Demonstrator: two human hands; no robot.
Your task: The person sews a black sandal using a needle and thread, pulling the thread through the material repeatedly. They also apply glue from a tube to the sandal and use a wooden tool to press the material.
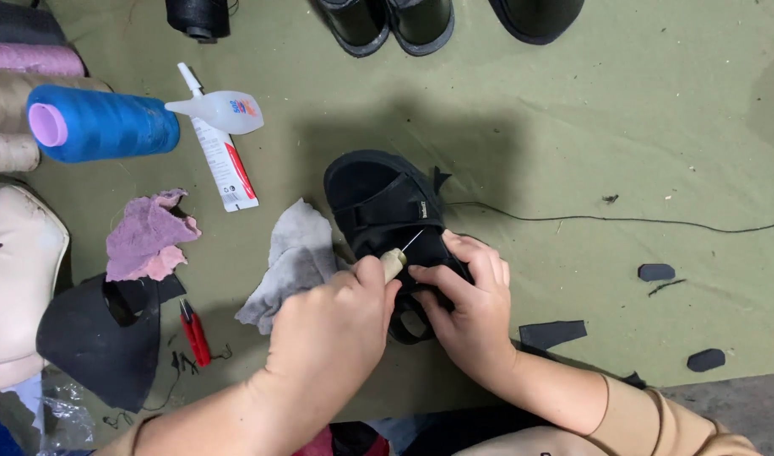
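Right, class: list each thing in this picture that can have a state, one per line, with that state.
Black sandal: flat on the cloth, strap being pierced.
Awl: gripped, needle against the strap.
Left hand: closed on the awl.
Right hand: holding the sandal.
Glue bottle: lying down, capped.
Blue thread spool: on its side.
Red snips: closed.

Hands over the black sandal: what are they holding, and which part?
The left hand grips an awl by its pale wooden handle. The right hand holds the black sandal at its strap end.

Cobbler's workshop — thread spools [104, 125], glue [222, 111]
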